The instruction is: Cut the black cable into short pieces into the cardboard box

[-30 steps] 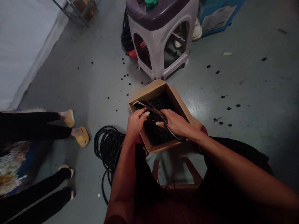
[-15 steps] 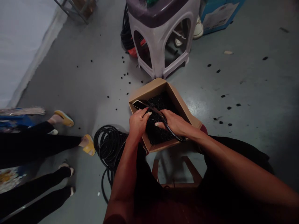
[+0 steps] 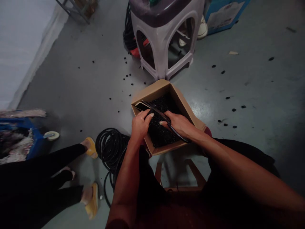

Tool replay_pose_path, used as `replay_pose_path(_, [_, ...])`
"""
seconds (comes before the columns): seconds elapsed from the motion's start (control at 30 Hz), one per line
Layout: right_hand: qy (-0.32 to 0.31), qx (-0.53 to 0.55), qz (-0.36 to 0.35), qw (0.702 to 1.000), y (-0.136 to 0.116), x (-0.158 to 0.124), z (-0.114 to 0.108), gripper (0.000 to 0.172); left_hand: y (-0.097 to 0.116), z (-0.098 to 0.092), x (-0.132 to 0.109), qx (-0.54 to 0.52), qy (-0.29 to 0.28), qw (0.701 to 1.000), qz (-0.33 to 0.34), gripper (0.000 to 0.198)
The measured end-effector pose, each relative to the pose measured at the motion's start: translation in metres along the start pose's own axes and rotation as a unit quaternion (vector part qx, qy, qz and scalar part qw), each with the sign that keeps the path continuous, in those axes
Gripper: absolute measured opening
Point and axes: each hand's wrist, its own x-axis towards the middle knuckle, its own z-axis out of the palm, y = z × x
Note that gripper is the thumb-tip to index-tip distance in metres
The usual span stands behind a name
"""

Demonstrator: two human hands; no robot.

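Observation:
A cardboard box [image 3: 152, 92] full of small black pieces rests in front of me on my lap. Over it my left hand [image 3: 140, 125] is curled around the handles of a scissor-like cutter [image 3: 152, 110], whose blades point to the box's far left corner. My right hand [image 3: 179, 124] is closed on a black hose [image 3: 177, 133] and holds its end by the blades. The hose runs back under my right wrist.
A coil of black hose [image 3: 110, 149] lies on the grey floor at my left. A plastic stool [image 3: 164, 35] stands beyond the box, with black cut pieces scattered around. Another person's legs in yellow slippers [image 3: 91, 200] are at the left, near a blue cart [image 3: 33, 133].
My hands stay over the box with little movement. The other person's legs have shifted toward me and lower in view, uncovering the blue cart and its wheel.

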Motion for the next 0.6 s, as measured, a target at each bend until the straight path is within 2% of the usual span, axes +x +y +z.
replay_pose_path(0.2, [-0.014,-0.01,0.031,0.999,-0.0004,0.0002,0.0001,0.036,-0.003,-0.0033,0.0015,-0.007,-0.004,1.0,-0.006,0.029])
replay_pose_path(0.37, [-0.006,0.013,0.04,0.999,-0.0014,-0.002,-0.0022,0.032,-0.004,-0.0031,0.0028,-0.036,-0.009,0.999,-0.016,0.029])
replay_pose_path(0.5, [0.016,0.071,0.054,0.996,0.0005,-0.0011,-0.0021,0.029,-0.0065,-0.0011,0.0034,-0.127,-0.02,0.99,-0.056,0.031])
replay_pose_path(0.6, [0.062,0.166,0.048,0.983,0.0047,0.002,-0.0012,0.026,-0.0085,0.0006,0.0031,-0.183,-0.04,0.979,-0.078,0.036])
